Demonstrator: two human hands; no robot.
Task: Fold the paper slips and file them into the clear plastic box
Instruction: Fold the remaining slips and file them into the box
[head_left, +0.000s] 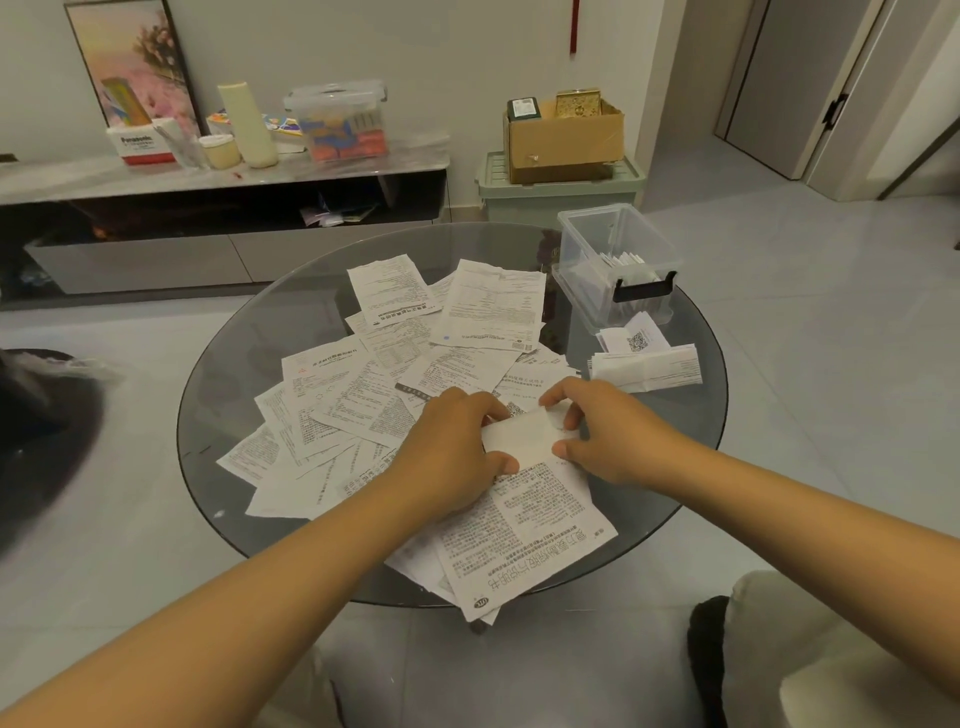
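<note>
Folded white slip (519, 439) sits low over the near-centre of the round glass desk (218, 374), held between both your hands above the spread of printed sheets. Your left hand (452, 447) pinches its left edge, thumb under near the lower corner, fingers curled on top. Your right hand (597, 431) pinches the right edge, thumb at the lower right corner, fingertips bent over the upper edge. Both grips closed on the paper.

Directly beneath lies a large leaflet (524, 540) with bold characters, its near end hanging past the desk rim. Loose paper slips (395, 353) cover the middle of the desk, overlapping, unfolded. To your right, a small stack of folded slips (649, 366) lies just in front of the clear plastic box (618, 260), which stands at the far right edge, lid off, black latch facing you, several folded slips upright inside.

Beyond: a low cabinet (223, 171) with clutter, a green bin (561, 192) carrying a cardboard box (566, 137).
</note>
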